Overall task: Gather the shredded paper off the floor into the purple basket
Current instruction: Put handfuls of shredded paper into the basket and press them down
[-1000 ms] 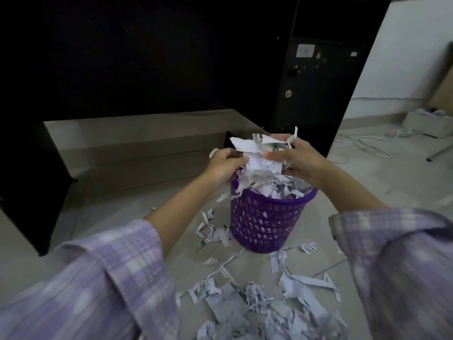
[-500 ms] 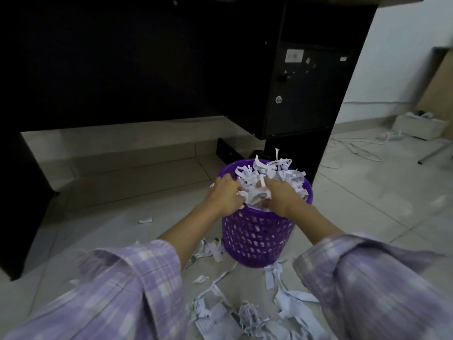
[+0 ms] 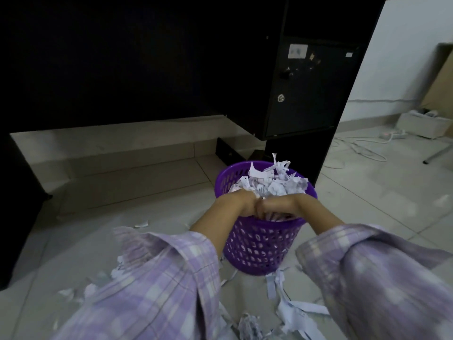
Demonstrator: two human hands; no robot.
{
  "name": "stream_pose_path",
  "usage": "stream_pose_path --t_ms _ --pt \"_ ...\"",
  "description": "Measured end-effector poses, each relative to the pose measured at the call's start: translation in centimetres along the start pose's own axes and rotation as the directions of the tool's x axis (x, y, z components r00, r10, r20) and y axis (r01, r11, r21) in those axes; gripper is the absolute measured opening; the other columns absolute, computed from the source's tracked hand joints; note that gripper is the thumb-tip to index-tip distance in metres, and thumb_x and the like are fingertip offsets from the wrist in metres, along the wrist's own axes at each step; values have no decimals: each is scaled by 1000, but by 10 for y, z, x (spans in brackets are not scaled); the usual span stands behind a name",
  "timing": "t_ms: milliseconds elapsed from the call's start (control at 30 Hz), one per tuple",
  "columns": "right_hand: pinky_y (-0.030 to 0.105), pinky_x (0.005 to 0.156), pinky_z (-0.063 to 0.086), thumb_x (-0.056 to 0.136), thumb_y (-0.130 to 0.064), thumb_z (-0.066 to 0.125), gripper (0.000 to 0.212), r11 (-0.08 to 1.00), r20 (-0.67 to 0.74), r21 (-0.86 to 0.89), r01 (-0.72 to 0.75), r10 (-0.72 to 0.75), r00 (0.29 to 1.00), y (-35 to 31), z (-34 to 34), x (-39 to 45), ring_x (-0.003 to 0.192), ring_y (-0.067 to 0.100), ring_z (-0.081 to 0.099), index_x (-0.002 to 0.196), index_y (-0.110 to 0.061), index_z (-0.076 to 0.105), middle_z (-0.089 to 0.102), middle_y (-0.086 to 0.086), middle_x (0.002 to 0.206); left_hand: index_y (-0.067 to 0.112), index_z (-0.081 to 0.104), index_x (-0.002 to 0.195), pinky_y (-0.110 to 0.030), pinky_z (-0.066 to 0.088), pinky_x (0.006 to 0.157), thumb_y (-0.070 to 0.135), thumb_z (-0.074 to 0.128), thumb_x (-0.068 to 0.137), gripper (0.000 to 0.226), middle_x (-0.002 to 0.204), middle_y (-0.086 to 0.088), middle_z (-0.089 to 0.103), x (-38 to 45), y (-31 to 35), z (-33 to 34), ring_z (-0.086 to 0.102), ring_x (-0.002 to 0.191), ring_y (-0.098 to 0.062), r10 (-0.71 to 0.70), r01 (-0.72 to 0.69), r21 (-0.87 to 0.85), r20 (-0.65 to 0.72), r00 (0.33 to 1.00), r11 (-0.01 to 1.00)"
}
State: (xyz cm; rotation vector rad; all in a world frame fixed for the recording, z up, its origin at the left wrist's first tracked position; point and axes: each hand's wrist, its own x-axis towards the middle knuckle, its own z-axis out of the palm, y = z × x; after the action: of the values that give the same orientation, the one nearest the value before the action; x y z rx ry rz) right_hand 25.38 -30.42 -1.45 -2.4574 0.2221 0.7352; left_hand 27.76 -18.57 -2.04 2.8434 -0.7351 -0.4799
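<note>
The purple basket stands on the tiled floor just in front of me, heaped with white shredded paper. My left hand and my right hand are side by side inside its near rim, knuckles touching. Their fingers are curled down into the shreds and hidden among them. More shredded paper on the floor lies around the basket's base and towards me, partly covered by my checked sleeves. One small scrap lies apart on the left.
A black desk with a locked cabinet rises right behind the basket. Cables, a white box and a leaning cardboard sheet are at the right by the wall.
Both hands came down with a bunch of shreds from above the basket and now sit low inside its rim. My head has moved closer over the basket.
</note>
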Motion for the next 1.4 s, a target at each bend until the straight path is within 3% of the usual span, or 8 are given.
stream_pose_path --t_ms 100,267,433,533,867,1100,1233,1400 --pt "35 73 52 79 -20 60 47 1000 21 8 -2 2 1000 5 -16 -3 85 27 61 123 -17 43 61 18 106 6 52 129 -37 41 94 26 44 98 38 133 -17 51 11 1 4 51 117 -32 -53 51 47 49 997 998" --pt "32 105 33 100 -15 40 46 810 6 -569 144 -172 985 -3 -19 -26 134 23 38 143 -30 43 39 0 150 6 46 135 -38 38 101 28 36 101 42 144 -15 43 21 2 5 44 128 -31 -95 86 87 106 990 993" --pt "41 105 43 102 -11 33 44 814 150 -577 72 19 989 -13 -7 -14 127 29 49 141 -25 46 47 5 143 3 50 130 -38 39 99 19 32 100 39 138 -17 47 19 1 8 48 122 -31 -66 53 104 122 990 993" --pt "45 103 46 101 -15 39 39 816 168 -578 7 110 980 -15 -7 2 121 34 54 138 -11 49 52 13 137 2 62 101 -35 44 80 14 41 96 25 119 -18 59 19 -8 11 56 96 -29 43 -44 57 25 999 997" --pt "43 102 47 102 -21 41 36 837 210 -548 3 134 969 -11 -4 10 116 29 58 136 -16 53 57 9 132 16 71 81 -29 35 75 27 57 83 18 86 -2 67 6 -35 -6 60 90 -19 125 -94 151 -214 969 984" --pt "36 93 49 88 -20 56 25 932 -243 -361 35 -130 961 13 -3 12 106 24 58 97 -34 75 63 -1 118 0 73 96 -39 53 86 7 57 87 20 106 -15 67 21 -18 5 62 100 -28 67 -73 -57 -102 993 996" --pt "29 79 45 86 -4 55 33 946 -289 -294 136 -224 931 23 1 6 104 22 57 90 -31 72 61 1 115 -1 69 101 -34 48 78 13 55 90 23 97 -13 61 22 -4 7 58 94 -27 61 -63 -34 -67 996 997" --pt "21 74 42 83 -9 61 15 970 -334 -154 186 -228 915 33 -5 -8 92 17 55 86 -24 65 62 -3 95 3 55 70 -35 44 70 11 53 88 20 79 -9 55 17 -4 5 55 84 -28 68 -70 -27 -62 996 997"
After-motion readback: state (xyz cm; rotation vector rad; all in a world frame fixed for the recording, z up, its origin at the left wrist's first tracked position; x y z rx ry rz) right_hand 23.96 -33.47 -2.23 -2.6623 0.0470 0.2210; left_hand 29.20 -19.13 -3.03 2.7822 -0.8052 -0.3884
